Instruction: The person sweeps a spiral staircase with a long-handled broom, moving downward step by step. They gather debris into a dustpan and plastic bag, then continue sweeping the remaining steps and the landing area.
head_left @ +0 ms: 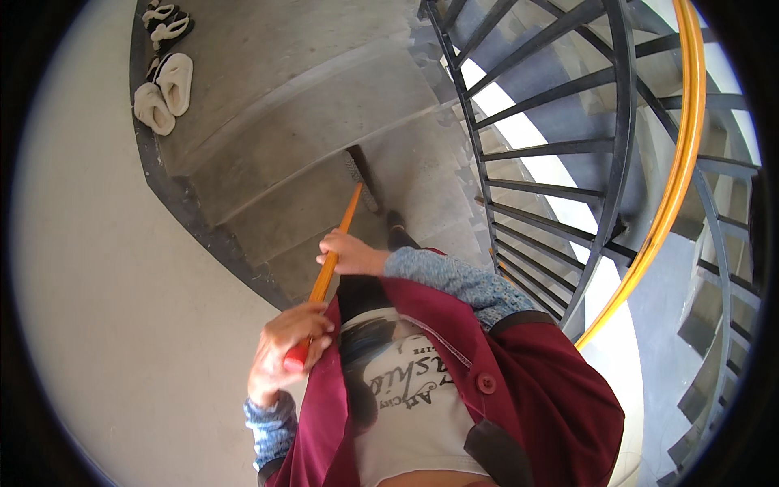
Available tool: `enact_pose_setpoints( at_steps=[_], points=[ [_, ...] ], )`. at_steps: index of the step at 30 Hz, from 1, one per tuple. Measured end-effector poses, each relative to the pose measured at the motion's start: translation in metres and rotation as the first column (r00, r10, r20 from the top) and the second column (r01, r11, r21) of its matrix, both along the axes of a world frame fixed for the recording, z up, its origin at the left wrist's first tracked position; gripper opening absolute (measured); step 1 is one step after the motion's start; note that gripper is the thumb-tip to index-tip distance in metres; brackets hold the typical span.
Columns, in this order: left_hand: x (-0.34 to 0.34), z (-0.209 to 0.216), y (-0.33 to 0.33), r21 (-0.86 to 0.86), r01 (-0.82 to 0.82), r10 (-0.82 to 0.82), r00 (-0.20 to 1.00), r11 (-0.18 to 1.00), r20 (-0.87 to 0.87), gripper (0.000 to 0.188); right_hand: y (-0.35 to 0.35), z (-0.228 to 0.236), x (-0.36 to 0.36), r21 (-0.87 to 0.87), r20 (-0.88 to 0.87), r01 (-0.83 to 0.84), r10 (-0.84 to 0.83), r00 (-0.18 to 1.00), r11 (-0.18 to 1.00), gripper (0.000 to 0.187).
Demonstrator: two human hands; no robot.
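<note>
A long broom runs down to the stairs, with a varnished orange-brown wooden handle (324, 277) and a red end. Near that red end (296, 358), my left hand (286, 345) is wrapped round the handle. Farther down the stick, my right hand (355, 253) is closed on it too. The broom's narrow grey head (359, 180) rests on a grey concrete step (296, 191), close to its edge. Beside the head, a dark shoe (395, 219) of mine shows partly.
Black metal railings (540, 150) with a yellow-orange handrail (680, 174) border the stairs on the right. A white wall (146, 325) with a dark skirting (213, 247) curves along the left. White slippers (173, 85) and more footwear (169, 26) stand against it at the far left.
</note>
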State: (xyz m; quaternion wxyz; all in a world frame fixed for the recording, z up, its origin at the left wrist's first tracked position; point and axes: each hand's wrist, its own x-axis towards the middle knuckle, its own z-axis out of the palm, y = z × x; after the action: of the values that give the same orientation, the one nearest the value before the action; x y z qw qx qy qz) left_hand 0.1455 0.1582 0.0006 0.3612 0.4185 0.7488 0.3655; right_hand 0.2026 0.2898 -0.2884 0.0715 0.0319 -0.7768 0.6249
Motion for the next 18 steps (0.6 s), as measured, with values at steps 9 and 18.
enact_pose_setpoints(
  at_steps=[9,18],
  points=[
    [0.022,-0.064,0.013,0.190,-0.189,0.123,0.941,0.963,0.315,0.015,0.068,-0.017,0.049,0.275,0.108,0.281,-0.320,0.941,0.919,0.024],
    [0.035,-0.173,0.066,0.231,-0.243,0.162,0.934,0.942,0.319,0.012,0.161,-0.118,0.062,0.440,0.033,0.202,-0.241,0.970,0.875,0.025]
  ],
)
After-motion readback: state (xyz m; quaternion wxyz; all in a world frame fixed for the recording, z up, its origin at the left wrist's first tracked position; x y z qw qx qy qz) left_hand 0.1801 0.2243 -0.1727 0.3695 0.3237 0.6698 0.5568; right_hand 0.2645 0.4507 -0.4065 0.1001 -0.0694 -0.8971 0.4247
